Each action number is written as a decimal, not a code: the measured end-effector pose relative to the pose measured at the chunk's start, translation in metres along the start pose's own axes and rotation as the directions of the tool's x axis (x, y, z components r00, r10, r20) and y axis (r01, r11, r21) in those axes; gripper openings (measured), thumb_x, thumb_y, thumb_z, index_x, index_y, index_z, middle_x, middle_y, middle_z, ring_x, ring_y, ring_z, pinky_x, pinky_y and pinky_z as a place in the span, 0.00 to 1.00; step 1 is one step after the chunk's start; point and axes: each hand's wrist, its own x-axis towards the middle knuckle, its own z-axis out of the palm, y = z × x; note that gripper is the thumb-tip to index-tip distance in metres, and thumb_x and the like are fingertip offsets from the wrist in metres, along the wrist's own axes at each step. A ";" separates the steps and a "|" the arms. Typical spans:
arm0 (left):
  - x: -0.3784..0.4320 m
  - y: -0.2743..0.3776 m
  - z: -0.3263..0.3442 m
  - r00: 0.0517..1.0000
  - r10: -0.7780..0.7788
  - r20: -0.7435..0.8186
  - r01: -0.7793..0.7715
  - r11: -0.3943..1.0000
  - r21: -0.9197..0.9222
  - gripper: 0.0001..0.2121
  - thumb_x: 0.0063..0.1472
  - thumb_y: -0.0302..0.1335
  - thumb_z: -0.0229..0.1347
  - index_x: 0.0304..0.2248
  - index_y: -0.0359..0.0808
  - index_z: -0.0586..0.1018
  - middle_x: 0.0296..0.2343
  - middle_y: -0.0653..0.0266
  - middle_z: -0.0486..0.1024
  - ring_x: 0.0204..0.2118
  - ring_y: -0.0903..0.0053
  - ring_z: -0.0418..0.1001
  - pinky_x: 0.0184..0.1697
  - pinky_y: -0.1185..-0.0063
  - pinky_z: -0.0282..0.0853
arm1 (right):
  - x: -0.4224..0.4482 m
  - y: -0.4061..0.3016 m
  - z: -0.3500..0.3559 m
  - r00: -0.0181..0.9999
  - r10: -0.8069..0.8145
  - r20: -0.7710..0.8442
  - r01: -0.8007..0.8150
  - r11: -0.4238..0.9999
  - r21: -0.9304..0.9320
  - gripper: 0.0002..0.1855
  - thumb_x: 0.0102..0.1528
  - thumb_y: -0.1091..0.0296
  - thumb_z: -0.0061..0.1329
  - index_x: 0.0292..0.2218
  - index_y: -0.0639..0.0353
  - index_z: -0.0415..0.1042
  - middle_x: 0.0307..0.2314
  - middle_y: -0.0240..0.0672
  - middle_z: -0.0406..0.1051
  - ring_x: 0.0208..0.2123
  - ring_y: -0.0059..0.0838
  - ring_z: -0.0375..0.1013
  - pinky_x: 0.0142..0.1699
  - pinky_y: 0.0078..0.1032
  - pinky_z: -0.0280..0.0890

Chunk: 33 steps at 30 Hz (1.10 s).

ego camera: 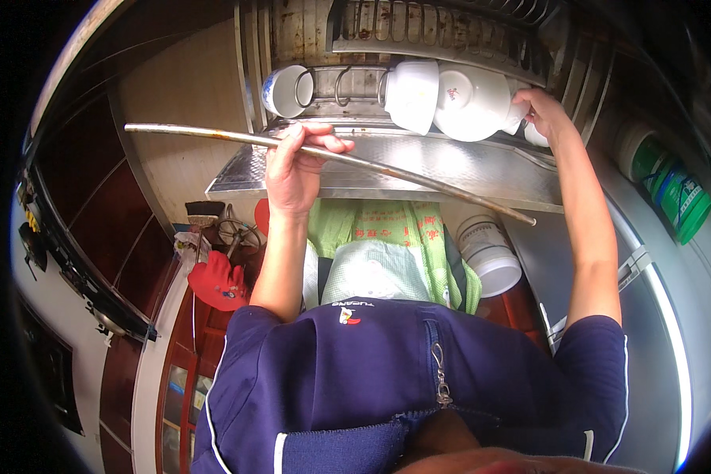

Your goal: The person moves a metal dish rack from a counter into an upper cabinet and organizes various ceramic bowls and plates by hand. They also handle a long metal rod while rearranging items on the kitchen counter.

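Note:
My left hand [302,160] holds a long metal rod [385,170], which slants down to the right across the front of a stainless steel shelf [355,183]. At the right end of the rack, my right hand [542,112] grips a small white cup [516,112] among the white dishes. Next to it stand a large white bowl [474,109] tipped on its side and another white bowl [412,95]. A blue-and-white cup [287,92] lies tilted at the rack's left end.
Above the dishes runs a slotted metal rack [426,47]. A white plastic bucket [492,266] and green bags [379,228] are below the shelf. Red gloves [219,281] hang at the left; green-lidded containers [675,189] are at the right, above a grey fridge [646,332].

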 end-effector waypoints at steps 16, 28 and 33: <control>0.000 -0.002 -0.001 1.000 0.031 0.006 -0.031 1.000 0.003 0.16 0.59 0.31 0.40 0.32 0.24 0.72 0.23 0.51 0.74 0.29 0.61 0.73 0.41 0.67 0.66 | -0.062 0.006 0.047 0.974 0.027 -0.226 -0.052 0.993 -0.106 0.35 0.43 0.45 0.49 0.48 0.56 0.61 0.44 0.38 0.62 0.48 0.34 0.55 0.49 0.29 0.50; 0.001 -0.003 0.002 0.999 0.024 -0.041 -0.025 0.999 -0.028 0.15 0.58 0.30 0.41 0.31 0.24 0.72 0.22 0.50 0.74 0.29 0.62 0.74 0.41 0.69 0.67 | -0.095 0.026 0.060 0.964 0.227 -0.139 -0.215 0.972 0.096 0.30 0.46 0.48 0.48 0.48 0.53 0.61 0.45 0.31 0.61 0.45 0.27 0.57 0.49 0.31 0.52; 0.003 -0.002 0.003 0.999 0.007 -0.034 -0.009 0.999 -0.045 0.14 0.58 0.30 0.41 0.31 0.24 0.72 0.22 0.50 0.74 0.29 0.62 0.74 0.41 0.70 0.67 | -0.099 0.026 0.060 0.972 0.208 -0.110 -0.196 0.975 0.105 0.28 0.46 0.52 0.50 0.45 0.56 0.62 0.41 0.32 0.64 0.40 0.24 0.63 0.43 0.25 0.59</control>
